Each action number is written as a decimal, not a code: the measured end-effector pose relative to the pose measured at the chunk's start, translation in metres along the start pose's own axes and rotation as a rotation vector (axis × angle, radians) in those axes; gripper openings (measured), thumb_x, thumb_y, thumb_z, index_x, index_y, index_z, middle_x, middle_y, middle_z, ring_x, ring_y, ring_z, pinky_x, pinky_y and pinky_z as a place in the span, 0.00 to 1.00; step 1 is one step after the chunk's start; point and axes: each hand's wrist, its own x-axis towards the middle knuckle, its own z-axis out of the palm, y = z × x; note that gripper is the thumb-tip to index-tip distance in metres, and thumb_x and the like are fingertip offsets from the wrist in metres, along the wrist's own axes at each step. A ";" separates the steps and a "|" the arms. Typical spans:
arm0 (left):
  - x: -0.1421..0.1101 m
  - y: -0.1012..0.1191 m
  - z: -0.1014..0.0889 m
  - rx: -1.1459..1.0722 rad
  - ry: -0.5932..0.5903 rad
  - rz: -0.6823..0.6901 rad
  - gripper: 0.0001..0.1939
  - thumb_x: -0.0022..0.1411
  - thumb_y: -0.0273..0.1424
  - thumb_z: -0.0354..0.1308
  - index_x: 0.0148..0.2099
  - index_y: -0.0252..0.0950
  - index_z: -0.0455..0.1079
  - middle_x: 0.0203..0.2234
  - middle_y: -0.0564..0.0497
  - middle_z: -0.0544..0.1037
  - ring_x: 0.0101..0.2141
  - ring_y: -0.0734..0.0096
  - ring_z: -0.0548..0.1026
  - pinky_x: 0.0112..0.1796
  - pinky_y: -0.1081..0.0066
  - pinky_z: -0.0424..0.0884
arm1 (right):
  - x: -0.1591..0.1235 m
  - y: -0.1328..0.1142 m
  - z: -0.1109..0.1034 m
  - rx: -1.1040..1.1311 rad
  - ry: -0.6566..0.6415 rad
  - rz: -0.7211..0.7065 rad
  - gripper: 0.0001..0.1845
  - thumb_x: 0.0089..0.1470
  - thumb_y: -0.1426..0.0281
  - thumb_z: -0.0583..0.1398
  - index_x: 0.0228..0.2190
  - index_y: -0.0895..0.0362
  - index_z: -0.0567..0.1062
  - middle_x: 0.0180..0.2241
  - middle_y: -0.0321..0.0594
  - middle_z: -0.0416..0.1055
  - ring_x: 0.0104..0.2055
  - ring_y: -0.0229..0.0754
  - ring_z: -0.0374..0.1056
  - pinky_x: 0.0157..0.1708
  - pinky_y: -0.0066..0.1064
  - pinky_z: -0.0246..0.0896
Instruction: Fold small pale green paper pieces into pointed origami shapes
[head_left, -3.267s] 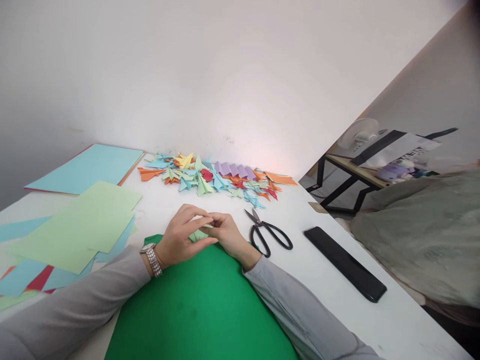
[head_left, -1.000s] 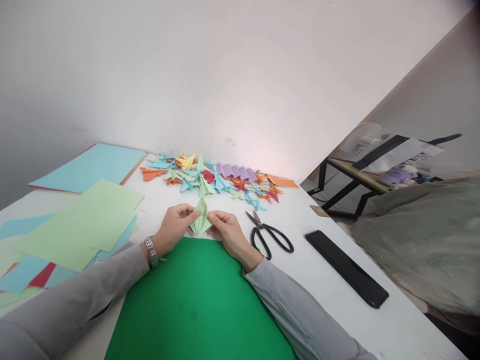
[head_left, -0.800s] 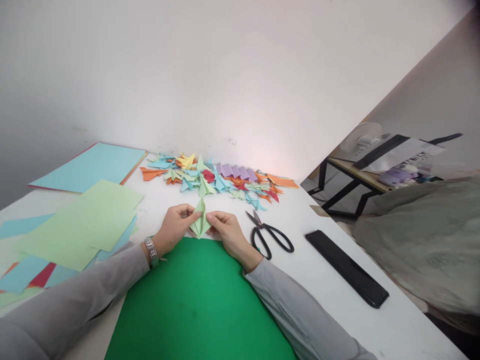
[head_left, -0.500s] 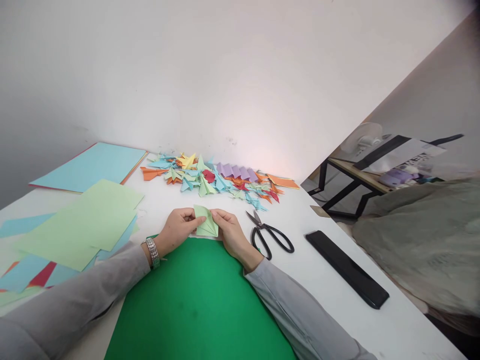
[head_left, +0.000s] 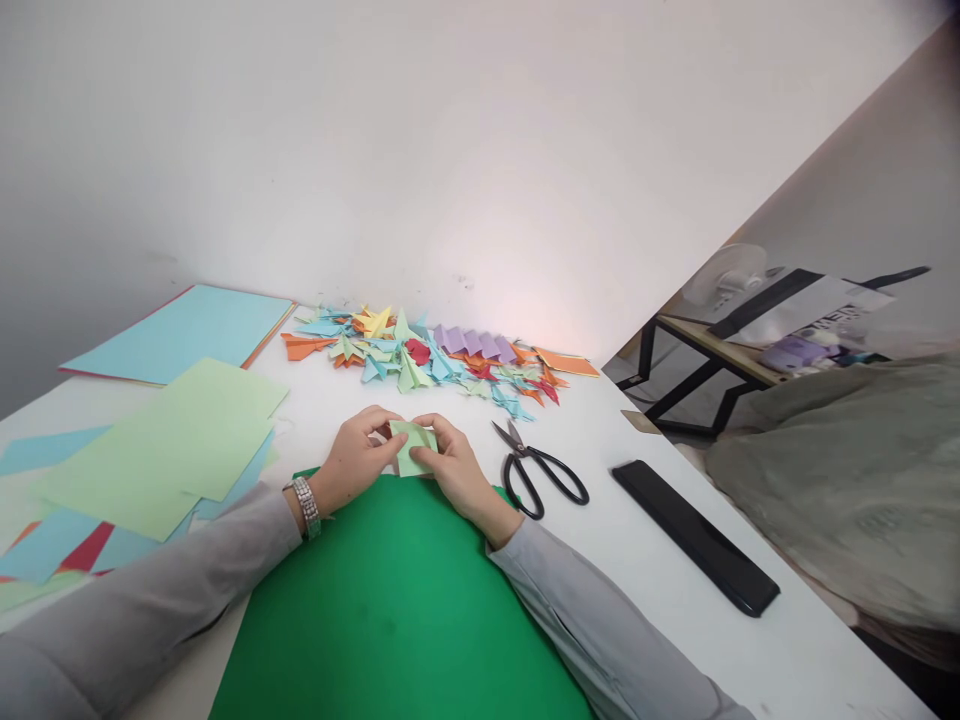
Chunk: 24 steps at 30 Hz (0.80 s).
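Note:
Between my two hands is a small light-green piece of paper [head_left: 412,462], held at the far end of a green sheet [head_left: 397,590]. My left hand [head_left: 358,455] pinches its left side, thumb on the face toward me. My right hand [head_left: 457,470] grips the right side, with the thumb pressed on the front and the fingers behind. The fingertips behind the paper are partly hidden. Black-handled scissors [head_left: 536,465] lie with blades parted just right of my right hand.
Folded paper shapes [head_left: 412,350] in several colours are heaped by the wall. At left lie loose green sheets [head_left: 172,440] and a stack topped with light blue [head_left: 187,330]. A long black object [head_left: 694,535] rests on the right; beyond the table edge is grey-green fabric [head_left: 855,460].
The small green paper has turned in my fingers; its diagonal creases no longer show. My right thumb has moved left onto the paper's front, and the right fingers are raised behind it.

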 end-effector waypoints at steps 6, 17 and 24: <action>0.000 0.004 -0.002 -0.120 -0.036 -0.141 0.07 0.49 0.30 0.59 0.32 0.32 0.72 0.17 0.55 0.70 0.15 0.76 0.70 0.17 0.78 0.65 | 0.000 0.003 -0.001 -0.029 -0.006 -0.004 0.09 0.45 0.67 0.59 0.32 0.53 0.66 0.18 0.27 0.60 0.18 0.34 0.54 0.17 0.25 0.48; 0.001 0.007 -0.001 -0.251 0.012 -0.239 0.09 0.47 0.31 0.60 0.29 0.31 0.75 0.21 0.53 0.73 0.15 0.74 0.72 0.17 0.74 0.69 | -0.001 0.000 0.000 -0.022 0.034 0.017 0.08 0.43 0.71 0.58 0.30 0.54 0.67 0.16 0.25 0.59 0.16 0.32 0.52 0.16 0.25 0.46; 0.002 0.004 -0.004 -0.274 0.119 -0.173 0.06 0.47 0.28 0.58 0.27 0.32 0.75 0.19 0.55 0.69 0.14 0.79 0.68 0.16 0.76 0.66 | -0.002 -0.003 0.001 -0.016 0.070 0.035 0.09 0.42 0.71 0.58 0.31 0.54 0.69 0.16 0.25 0.57 0.16 0.32 0.52 0.15 0.24 0.47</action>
